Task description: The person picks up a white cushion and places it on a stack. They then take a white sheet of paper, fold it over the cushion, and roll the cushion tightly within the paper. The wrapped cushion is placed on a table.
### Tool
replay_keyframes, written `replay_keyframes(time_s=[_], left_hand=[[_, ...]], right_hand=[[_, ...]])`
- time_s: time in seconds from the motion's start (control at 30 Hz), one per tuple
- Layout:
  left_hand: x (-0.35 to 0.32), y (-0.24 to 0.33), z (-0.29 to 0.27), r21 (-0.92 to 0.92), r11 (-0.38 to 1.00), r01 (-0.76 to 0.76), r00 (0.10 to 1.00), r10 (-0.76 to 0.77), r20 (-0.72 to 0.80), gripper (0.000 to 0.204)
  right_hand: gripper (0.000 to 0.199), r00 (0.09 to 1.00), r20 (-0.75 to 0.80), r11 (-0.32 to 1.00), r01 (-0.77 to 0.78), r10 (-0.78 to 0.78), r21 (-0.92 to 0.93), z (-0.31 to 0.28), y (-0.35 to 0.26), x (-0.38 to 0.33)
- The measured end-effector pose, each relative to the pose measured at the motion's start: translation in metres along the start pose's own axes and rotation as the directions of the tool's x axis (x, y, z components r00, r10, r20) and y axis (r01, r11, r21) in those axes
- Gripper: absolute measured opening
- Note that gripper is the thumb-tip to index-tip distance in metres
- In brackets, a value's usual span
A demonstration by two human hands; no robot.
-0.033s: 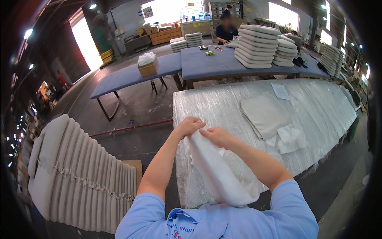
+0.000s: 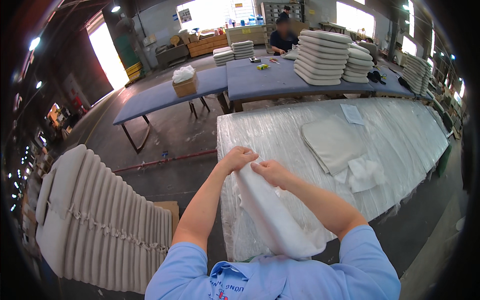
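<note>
**Operator:** Nothing is seen to have moved since the earlier frame; both hands and the cover are found in the same places. How are the hands set?

**Inspector:** The left hand and the right hand are held close together, almost touching, above the near edge of the bench. The top edge of the white cover is gripped by both. The fingers of each hand are curled and closed on the fabric; none are spread.

**Operator:** Where is the cover located?

**Inspector:** It is held up in front of the chest and hangs down from the hands toward the blue shirt. Its lower end is bunched against the shirt. Whether the bench is touched by it cannot be told.

**Operator:** What is found on the bench?

**Inspector:** The bench is wrapped in clear plastic film. A flat beige cushion is laid near its middle, with a lump of white stuffing just beside it and a paper sheet beyond it.

**Operator:** And around it?

**Inspector:** A row of beige cushions is stacked on the left. Stacks of cushions are set on a blue table behind, where another person is seated. A cardboard box is placed on the next table.
</note>
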State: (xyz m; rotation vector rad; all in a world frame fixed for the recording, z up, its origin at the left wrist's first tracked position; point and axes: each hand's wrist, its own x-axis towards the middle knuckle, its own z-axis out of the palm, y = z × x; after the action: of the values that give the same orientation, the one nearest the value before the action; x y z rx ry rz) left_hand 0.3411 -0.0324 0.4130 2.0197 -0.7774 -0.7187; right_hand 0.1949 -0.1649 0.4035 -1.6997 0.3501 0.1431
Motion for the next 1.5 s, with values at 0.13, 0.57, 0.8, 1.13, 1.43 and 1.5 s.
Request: replay_keyframes(time_s=[0.13, 0.57, 0.8, 1.13, 1.43, 1.5], left_hand=[[0.006, 0.002, 0.009, 0.093, 0.995, -0.046, 0.995, 0.054, -0.087, 0.048], [0.015, -0.015, 0.008, -0.522, 0.847, 0.103, 0.993, -0.056, 0.106, 0.098], [-0.025, -0.008, 0.006, 0.156, 0.976, -0.152, 0.797, 0.215, -0.564, 0.064], [-0.072, 0.019, 0.054, 0.717, 0.637, -0.283, 0.885, 0.461, -0.060, 0.047], [-0.070, 0.018, 0.038, 0.794, 0.578, -0.189, 0.959, 0.282, 0.023, 0.045], [-0.066, 0.014, 0.040, 0.800, 0.568, -0.191, 0.947, 0.321, -0.002, 0.045]], right_hand=[[0.053, 0.986, -0.126, 0.972, 0.131, -0.107, 0.198, 0.012, 0.029, 0.003], [0.049, 0.967, 0.027, 0.965, 0.253, -0.251, -0.064, 0.004, -0.011, 0.042], [0.042, 0.989, -0.106, 0.975, 0.122, -0.104, 0.185, 0.021, 0.007, 0.054], [0.031, 0.975, -0.133, 0.916, -0.113, 0.176, 0.384, 0.010, 0.146, 0.050], [0.037, 0.985, -0.053, 0.969, 0.171, -0.164, 0.178, -0.003, 0.054, -0.032], [0.037, 0.971, -0.035, 0.971, 0.236, -0.238, -0.046, 0.007, 0.032, -0.053]])
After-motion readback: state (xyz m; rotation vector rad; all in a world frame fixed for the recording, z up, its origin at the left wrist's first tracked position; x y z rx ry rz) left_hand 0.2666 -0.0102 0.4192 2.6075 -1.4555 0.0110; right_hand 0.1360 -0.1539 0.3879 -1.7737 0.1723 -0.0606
